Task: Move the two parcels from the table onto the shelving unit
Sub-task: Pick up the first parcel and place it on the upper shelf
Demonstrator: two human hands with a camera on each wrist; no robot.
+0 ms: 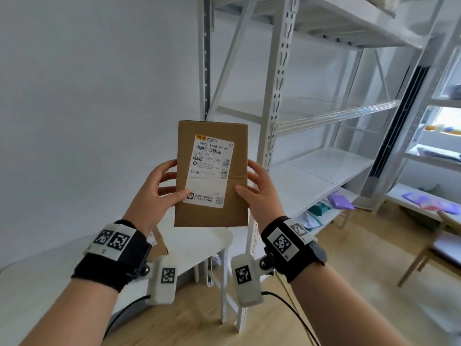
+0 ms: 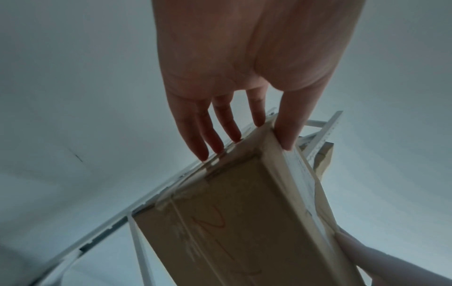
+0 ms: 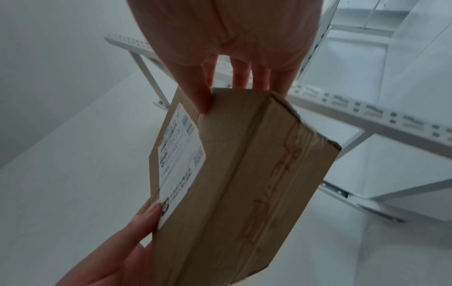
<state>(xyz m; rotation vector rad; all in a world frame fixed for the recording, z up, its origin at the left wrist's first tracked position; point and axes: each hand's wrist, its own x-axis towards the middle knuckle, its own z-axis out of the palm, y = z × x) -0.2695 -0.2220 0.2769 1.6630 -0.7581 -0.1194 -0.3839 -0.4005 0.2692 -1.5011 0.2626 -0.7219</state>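
Note:
I hold a brown cardboard parcel (image 1: 212,171) upright at chest height, its white shipping label facing me. My left hand (image 1: 172,181) grips its left edge, thumb on the label and fingers behind. My right hand (image 1: 247,176) grips the right edge the same way. The left wrist view shows the parcel (image 2: 244,222) end-on under my left hand (image 2: 244,152). In the right wrist view the parcel (image 3: 244,174) has red writing on its taped side below my right hand (image 3: 232,94). The white shelving unit (image 1: 282,96) stands just behind. A second parcel (image 1: 158,243) lies on the white table (image 1: 199,243), mostly hidden by my left wrist.
A bare middle shelf board (image 1: 324,168) lies to the right of the parcel. Purple and teal bags (image 1: 339,201) sit on the lowest shelf. Another rack (image 1: 436,151) and a wooden chair (image 1: 424,253) stand at the right. Cables (image 1: 294,318) hang from my wrists.

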